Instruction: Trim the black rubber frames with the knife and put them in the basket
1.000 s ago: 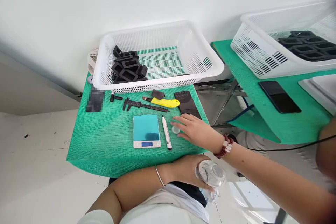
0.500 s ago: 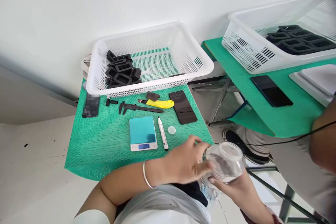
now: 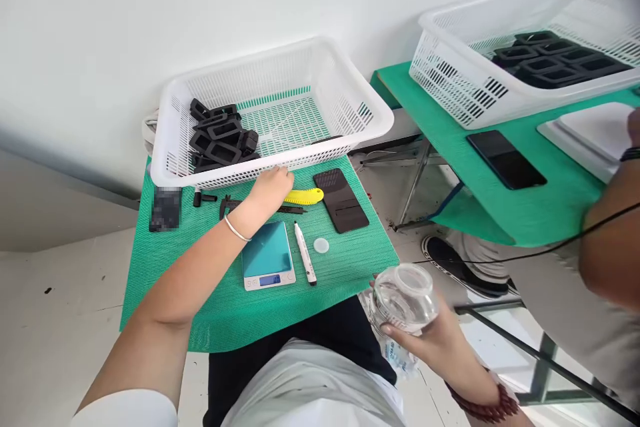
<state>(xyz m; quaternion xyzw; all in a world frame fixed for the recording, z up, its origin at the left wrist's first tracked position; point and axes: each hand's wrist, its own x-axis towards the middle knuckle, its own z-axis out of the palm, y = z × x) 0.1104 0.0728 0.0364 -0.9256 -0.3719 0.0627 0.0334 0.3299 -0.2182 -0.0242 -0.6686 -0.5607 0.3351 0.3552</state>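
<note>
My left hand [image 3: 273, 188] reaches over the table to the front of the white basket [image 3: 273, 175]. Its fingers are curled downward beside a yellow utility knife [image 3: 306, 197], and whatever they hold is hidden. Under that wrist lies a black caliper [image 3: 227, 206], partly covered. My right hand [image 3: 434, 341] grips a clear jar [image 3: 406, 297] by its side, tilted over my lap. Before me are a small digital scale [image 3: 267, 255], a white marker [image 3: 305, 253] and a translucent round disc [image 3: 321, 245].
Black frame-shaped parts [image 3: 220, 139] lie in the basket's left side. A dark phone [image 3: 341, 201] rests on the green table [image 3: 220, 313]. To the right, another table carries a second basket [image 3: 453, 83] and a phone [image 3: 506, 159]; a person sits there, with a cable [image 3: 545, 250] running across.
My left hand has left the jar and moved forward and left to the knife. The jar stays in my right hand. The view has shifted slightly.
</note>
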